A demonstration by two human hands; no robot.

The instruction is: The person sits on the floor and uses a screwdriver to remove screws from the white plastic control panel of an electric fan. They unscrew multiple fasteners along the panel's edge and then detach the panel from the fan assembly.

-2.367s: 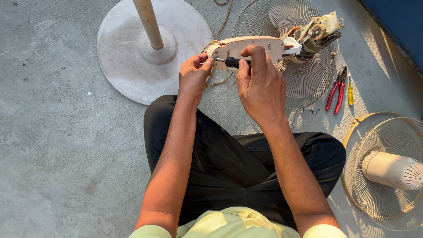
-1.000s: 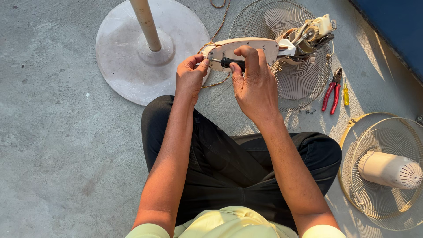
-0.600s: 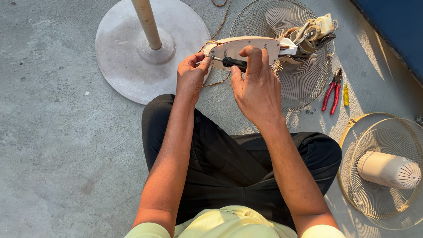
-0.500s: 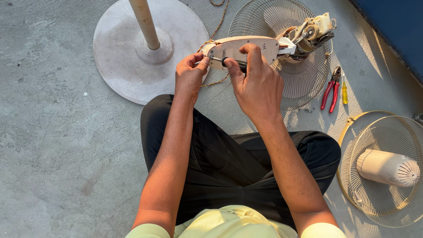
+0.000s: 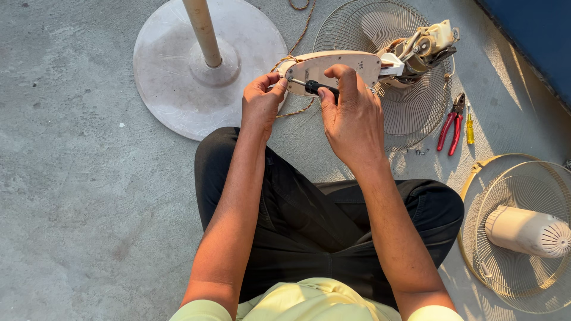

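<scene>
Working a black-handled screwdriver [image 5: 313, 87] into a cream oval plastic fan housing [image 5: 333, 66], held above the lap.
Right hand [image 5: 351, 116] grip pinches the handle; left hand [image 5: 262, 102] grip pinches the housing's end beside the round grey fan base [image 5: 178, 89].

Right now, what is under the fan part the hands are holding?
Under the beige fan housing lie a wire fan guard on the concrete floor and a brown cord. The housing, the right hand and the left hand cover the rest.
</scene>
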